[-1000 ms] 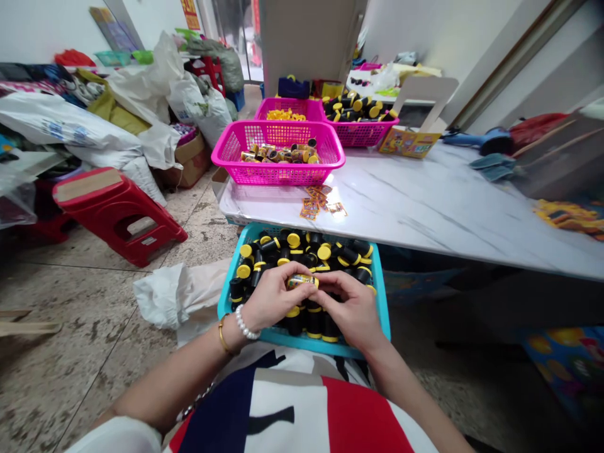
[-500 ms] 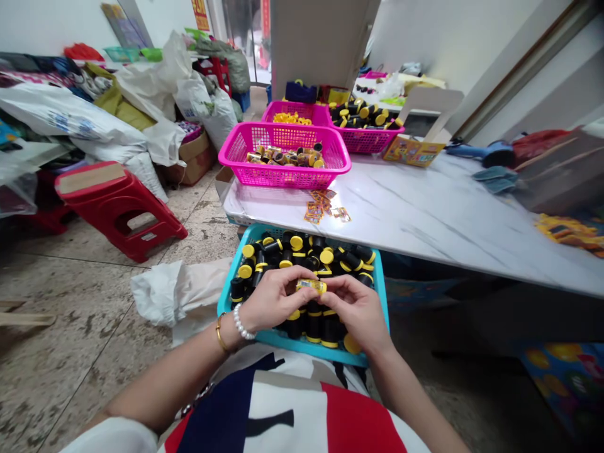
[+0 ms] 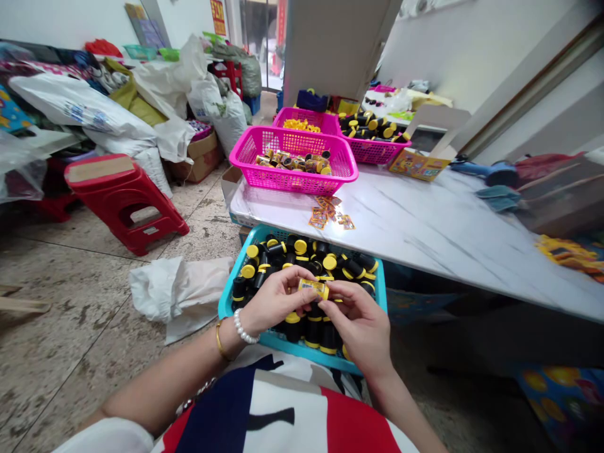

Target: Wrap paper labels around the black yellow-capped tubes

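Observation:
Between my two hands is a small bottle wrapped in a yellow printed label (image 3: 311, 289), lying sideways above the blue basket (image 3: 225, 308). My left hand (image 3: 278, 296) pinches its left end with thumb and fingers. At the other end, my right hand (image 3: 356, 314) has thumb and forefinger closed on the bottle's yellow edge. Below them, the basket holds many small black bottles with yellow caps (image 3: 314, 330). My hands hide some of these. Several loose printed labels (image 3: 325, 212) lie on the table edge ahead.
On the white marbled table (image 3: 415, 226) stand a pink basket (image 3: 295, 182) of labelled bottles, another pink basket (image 3: 377, 152) of black bottles, and an open printed box (image 3: 419, 165). A red stool (image 3: 127, 201) and a white sack (image 3: 174, 292) are at the left.
The view has shifted slightly, so the table and baskets appear a little lower and to the right. Both hands still hold the labelled bottle, its printed side now showing more.

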`<action>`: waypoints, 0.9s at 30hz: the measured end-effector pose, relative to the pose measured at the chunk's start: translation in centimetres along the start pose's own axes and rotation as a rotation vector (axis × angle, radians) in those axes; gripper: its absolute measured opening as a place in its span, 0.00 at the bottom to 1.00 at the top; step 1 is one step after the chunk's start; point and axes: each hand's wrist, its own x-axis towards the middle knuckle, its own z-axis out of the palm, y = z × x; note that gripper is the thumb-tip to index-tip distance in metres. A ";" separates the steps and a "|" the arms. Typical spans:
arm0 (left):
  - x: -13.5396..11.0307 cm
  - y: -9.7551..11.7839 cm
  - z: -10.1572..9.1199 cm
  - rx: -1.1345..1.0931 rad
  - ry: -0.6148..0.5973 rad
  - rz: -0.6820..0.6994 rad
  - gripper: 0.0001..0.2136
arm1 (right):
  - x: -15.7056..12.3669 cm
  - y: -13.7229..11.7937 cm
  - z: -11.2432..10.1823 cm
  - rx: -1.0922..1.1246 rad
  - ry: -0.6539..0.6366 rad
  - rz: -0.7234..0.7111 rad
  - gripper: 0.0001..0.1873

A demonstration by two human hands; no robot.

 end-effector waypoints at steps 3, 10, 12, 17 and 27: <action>-0.4 0.0 0.3 0.026 0.011 0.070 0.16 | -0.1 -0.4 0.1 -0.066 0.033 -0.099 0.10; -0.4 0.6 0.7 0.151 0.028 0.244 0.16 | 0.2 -1.1 0.0 -0.104 0.085 -0.150 0.11; -0.4 0.8 0.5 0.079 -0.007 0.179 0.18 | 0.1 -1.0 -0.1 -0.110 0.089 -0.181 0.12; -0.7 1.6 0.6 0.049 -0.017 0.165 0.16 | -0.2 -1.1 -0.2 -0.050 0.087 -0.178 0.12; 0.5 3.8 0.6 0.279 -0.075 0.335 0.15 | 1.7 -2.8 0.3 0.370 0.054 0.188 0.17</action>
